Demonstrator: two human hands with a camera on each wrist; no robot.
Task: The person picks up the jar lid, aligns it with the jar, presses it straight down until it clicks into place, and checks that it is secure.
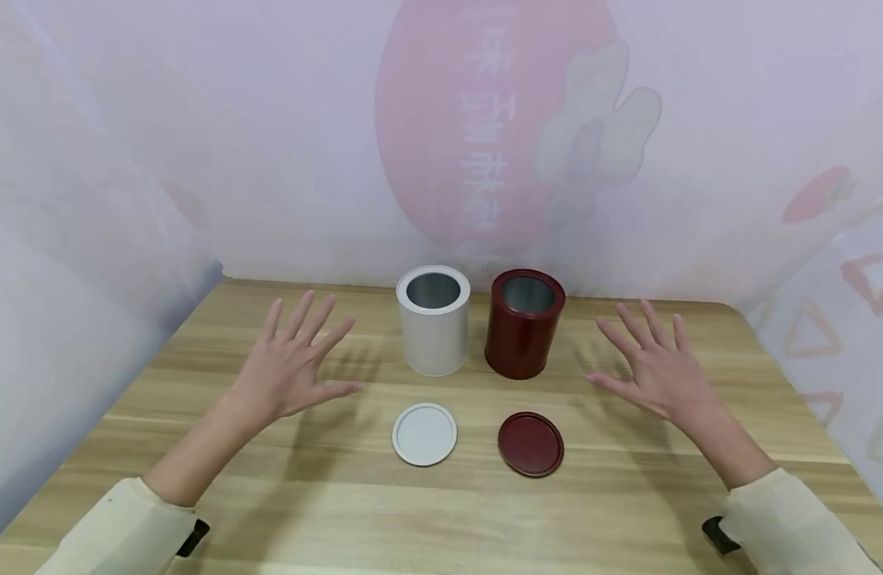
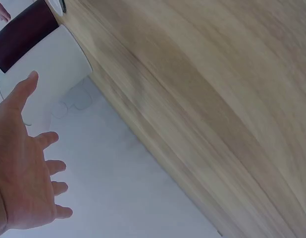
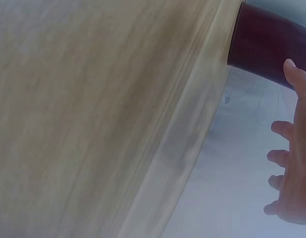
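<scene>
A white tin (image 1: 433,322) and a dark red tin (image 1: 524,325) stand open side by side at the back of the wooden table (image 1: 628,487). In front of each lies its lid: a white lid (image 1: 424,434) and a dark red lid (image 1: 531,444). My left hand (image 1: 294,363) hovers left of the white tin, fingers spread, holding nothing. My right hand (image 1: 653,367) hovers right of the red tin, fingers spread and empty too. The left wrist view shows the left hand (image 2: 24,163) beside the white tin (image 2: 49,74). The right wrist view shows the right hand (image 3: 294,168) near the red tin (image 3: 264,47).
A pale printed cloth backdrop (image 1: 485,136) closes off the table at the back and both sides. Bare wood lies to the left, right and front of the tins and lids. Cream sleeves (image 1: 118,523) cover both forearms.
</scene>
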